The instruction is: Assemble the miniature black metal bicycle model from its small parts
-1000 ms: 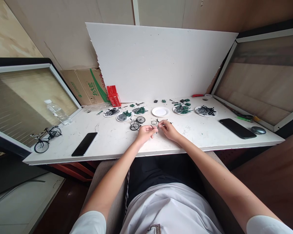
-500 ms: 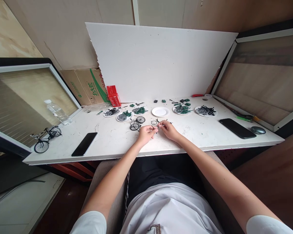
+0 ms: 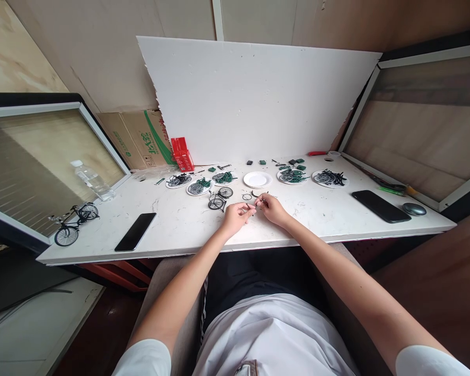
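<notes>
Pinching a small dark part [image 3: 255, 207] just above the counter [image 3: 180, 224], near the model bicycle [image 3: 218, 200], left hand [image 3: 235, 215] and right hand [image 3: 272, 208] each have a closed fingertip grip on it, apparently mid-fitting, which calls for fine alignment.

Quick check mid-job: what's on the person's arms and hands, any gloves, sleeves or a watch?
Short white sleeves only, the left sleeve and right sleeve; both arms are bare below them. The left hand and right hand wear no gloves, and neither wrist shows a watch or band.
</notes>
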`<action>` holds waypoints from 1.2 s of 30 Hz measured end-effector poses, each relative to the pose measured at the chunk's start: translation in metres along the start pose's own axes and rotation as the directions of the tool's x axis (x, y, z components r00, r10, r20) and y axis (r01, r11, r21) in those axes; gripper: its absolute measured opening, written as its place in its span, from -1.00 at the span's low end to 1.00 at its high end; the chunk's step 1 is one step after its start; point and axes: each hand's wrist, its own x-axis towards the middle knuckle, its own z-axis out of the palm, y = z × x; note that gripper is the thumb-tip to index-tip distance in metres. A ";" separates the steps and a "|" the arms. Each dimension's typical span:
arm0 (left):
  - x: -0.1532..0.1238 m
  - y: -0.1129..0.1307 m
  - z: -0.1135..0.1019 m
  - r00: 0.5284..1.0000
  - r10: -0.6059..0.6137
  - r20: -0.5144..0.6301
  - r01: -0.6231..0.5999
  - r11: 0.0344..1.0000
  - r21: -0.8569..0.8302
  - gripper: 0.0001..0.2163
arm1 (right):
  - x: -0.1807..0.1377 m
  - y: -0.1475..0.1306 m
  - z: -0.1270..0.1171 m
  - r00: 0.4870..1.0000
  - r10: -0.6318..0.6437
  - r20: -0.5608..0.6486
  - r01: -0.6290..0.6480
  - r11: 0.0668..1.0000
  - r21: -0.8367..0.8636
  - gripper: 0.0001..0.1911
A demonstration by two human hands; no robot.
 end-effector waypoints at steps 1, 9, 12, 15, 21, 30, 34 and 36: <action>0.000 0.000 0.000 1.000 0.003 0.005 -0.003 1.000 0.007 -0.67 | 0.000 0.000 0.000 1.000 0.001 0.000 -0.001 1.000 0.000 -0.81; 0.000 0.000 0.001 0.999 0.025 0.021 -0.025 0.999 0.039 -0.70 | 0.001 0.000 -0.002 1.000 -0.004 -0.007 0.004 1.000 0.007 -0.80; -0.001 0.001 0.001 1.000 0.022 0.022 -0.023 0.999 0.038 -0.69 | 0.001 0.000 -0.002 1.000 -0.009 -0.011 0.009 1.000 0.008 -0.79; 0.000 0.001 0.000 0.999 0.024 0.022 -0.025 0.999 0.039 -0.67 | 0.001 0.000 -0.002 1.000 -0.015 -0.011 0.015 1.000 0.015 -0.76; 0.002 -0.001 0.000 0.998 0.061 0.004 -0.061 0.998 0.033 -0.63 | 0.001 -0.002 -0.002 0.999 -0.014 -0.042 0.016 0.999 0.044 -0.61; 0.002 -0.001 -0.001 0.984 0.122 -0.127 -0.084 0.959 0.270 -0.71 | 0.001 -0.001 -0.007 0.956 0.061 -0.289 -0.063 0.998 0.000 -0.59; 0.000 0.000 -0.001 0.958 0.247 -0.147 -0.145 0.856 0.496 -0.78 | -0.002 -0.005 -0.006 0.971 0.054 -0.234 -0.058 0.998 -0.012 -0.56; -0.001 0.001 -0.001 0.955 0.257 -0.146 -0.136 0.821 0.555 -0.79 | -0.005 -0.010 -0.006 0.978 0.052 -0.200 -0.069 0.995 -0.077 -0.53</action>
